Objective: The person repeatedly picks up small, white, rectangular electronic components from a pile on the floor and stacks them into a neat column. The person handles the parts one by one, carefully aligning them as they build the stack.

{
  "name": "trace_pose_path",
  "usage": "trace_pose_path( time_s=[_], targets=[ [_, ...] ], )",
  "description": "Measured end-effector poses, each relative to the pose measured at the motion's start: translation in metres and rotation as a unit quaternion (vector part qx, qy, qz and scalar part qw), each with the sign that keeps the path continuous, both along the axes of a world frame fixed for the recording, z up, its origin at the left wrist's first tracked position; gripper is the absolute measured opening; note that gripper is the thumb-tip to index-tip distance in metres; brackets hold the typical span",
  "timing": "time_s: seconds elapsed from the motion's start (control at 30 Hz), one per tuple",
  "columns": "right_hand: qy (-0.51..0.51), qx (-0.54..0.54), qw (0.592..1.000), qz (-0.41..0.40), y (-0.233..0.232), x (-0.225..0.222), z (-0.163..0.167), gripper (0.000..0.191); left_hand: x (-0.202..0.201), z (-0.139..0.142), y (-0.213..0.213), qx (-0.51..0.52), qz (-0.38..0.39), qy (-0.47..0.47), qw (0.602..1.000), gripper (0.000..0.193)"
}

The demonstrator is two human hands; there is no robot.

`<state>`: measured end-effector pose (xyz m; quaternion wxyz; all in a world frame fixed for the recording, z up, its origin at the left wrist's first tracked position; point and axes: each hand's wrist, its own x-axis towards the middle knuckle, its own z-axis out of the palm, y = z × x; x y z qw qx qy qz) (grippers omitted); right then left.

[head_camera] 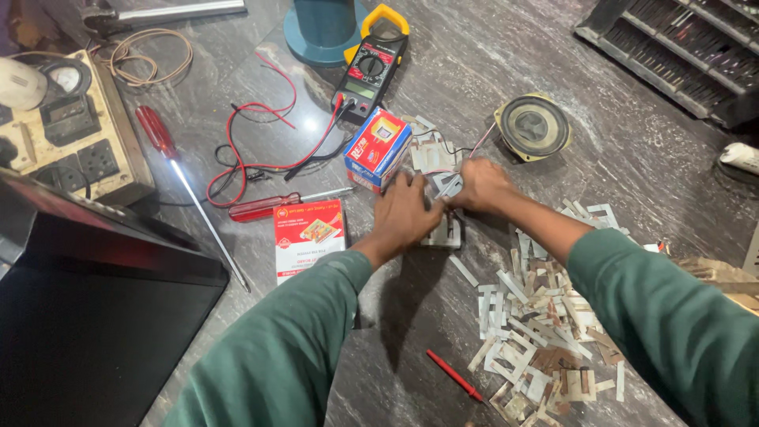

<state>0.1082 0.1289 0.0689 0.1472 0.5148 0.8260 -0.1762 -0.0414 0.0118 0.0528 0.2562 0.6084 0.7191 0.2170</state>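
My left hand presses down on a small transformer core standing on the dark marble floor. My right hand is closed on a thin metal lamination strip right above the core, fingertips touching the left hand. Both arms wear green sleeves. More loose laminations lie just behind the hands, beside a small blue and red carton.
A heap of metal laminations spreads at the right. Two red screwdrivers, a clamp multimeter with red and black leads, a round speaker, a red booklet, a red probe, a switchboard and a black case surround them.
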Motion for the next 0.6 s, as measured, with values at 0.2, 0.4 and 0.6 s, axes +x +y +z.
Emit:
trace_pose_path(
  time_s=[0.2,0.4,0.6],
  targets=[
    [-0.001,-0.036,0.998,-0.059,0.008,0.001,0.002,0.087,0.002,-0.019,0.02,0.114,-0.049,0.044,0.991,0.064],
    [0.011,0.014,1.0,0.0,0.002,0.005,-0.004,0.096,0.016,-0.039,0.045,0.072,-0.044,0.102,0.991,0.081],
    [0.088,0.023,0.996,0.026,0.003,0.012,0.001,0.124,0.014,-0.048,0.06,0.07,-0.007,0.044,0.997,0.045]
  ],
)
